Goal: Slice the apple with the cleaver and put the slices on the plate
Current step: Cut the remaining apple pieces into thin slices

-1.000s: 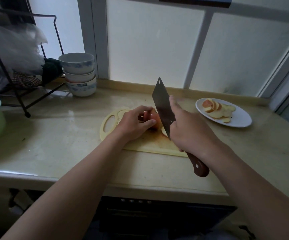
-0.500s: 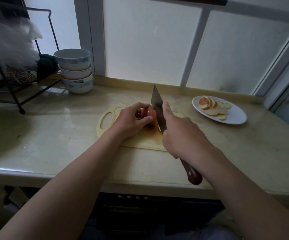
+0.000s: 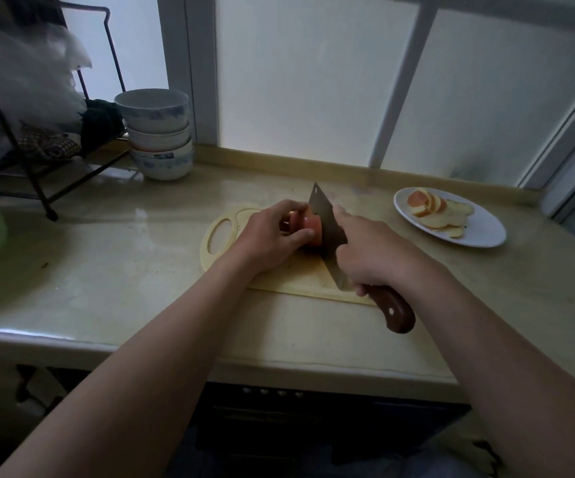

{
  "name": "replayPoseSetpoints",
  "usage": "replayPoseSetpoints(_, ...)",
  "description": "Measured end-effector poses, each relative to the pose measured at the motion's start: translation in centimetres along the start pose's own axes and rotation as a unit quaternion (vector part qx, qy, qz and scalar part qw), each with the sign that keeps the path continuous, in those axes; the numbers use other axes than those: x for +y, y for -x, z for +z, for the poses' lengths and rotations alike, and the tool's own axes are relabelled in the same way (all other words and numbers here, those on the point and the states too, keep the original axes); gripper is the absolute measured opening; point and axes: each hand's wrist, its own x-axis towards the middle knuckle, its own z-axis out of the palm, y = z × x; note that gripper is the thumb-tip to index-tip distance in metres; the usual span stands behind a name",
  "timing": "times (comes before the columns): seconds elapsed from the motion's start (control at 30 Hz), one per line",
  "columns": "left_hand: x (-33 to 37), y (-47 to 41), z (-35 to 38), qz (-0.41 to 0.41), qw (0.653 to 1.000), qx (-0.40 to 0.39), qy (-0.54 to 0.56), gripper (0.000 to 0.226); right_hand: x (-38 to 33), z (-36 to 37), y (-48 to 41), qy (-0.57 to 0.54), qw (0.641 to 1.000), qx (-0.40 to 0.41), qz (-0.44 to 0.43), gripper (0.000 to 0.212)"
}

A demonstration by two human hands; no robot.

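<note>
Apple (image 3: 308, 225) lies on the yellow cutting board (image 3: 296, 274) at mid-frame, just beyond two forearms entering from the lower edge. The right hand (image 3: 375, 251) is wrapped around the wooden-handled cleaver (image 3: 324, 220), forefinger along the blade, which stands against the apple's right side. The left hand (image 3: 268, 237) grips the apple from its left, fingers curled over it. Farther right, a white plate (image 3: 486, 233) holds apple slices (image 3: 430, 209). At upper left, stacked bowls (image 3: 156, 132) stand by the window.

left hand (image 3: 268, 238) curled in a pinch, right hand (image 3: 372, 251) clenched in a grip.
</note>
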Motion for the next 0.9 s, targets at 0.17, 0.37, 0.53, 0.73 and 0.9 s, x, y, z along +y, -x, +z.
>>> replayPoseSetpoints(0.17,0.4,0.3,-0.2,0.002,1.000,-0.015,-0.007,0.051,2.1,-1.3,0.1,-0.138,0.990,0.004,0.004,0.081)
replayPoseSetpoints(0.37,0.7,0.3,-0.1,-0.015,1.000,-0.013,0.001,0.063,7.1,-1.2,0.0,-0.322,0.944,0.071,0.007,0.076)
replayPoseSetpoints(0.53,0.8,0.4,-0.5,-0.031,0.999,0.000,0.018,0.060,10.2,0.5,-1.0,-0.457,0.886,0.071,0.008,0.071)
replayPoseSetpoints(0.73,1.4,0.3,-0.9,-0.069,0.992,0.035,0.097,0.049,12.1,2.3,-2.2,-0.528,0.848,0.052,0.000,0.067)
replayPoseSetpoints(0.9,1.9,0.1,-1.0,-0.093,0.990,0.004,0.110,0.043,12.5,2.8,-2.6,-0.548,0.835,0.054,-0.012,0.070)
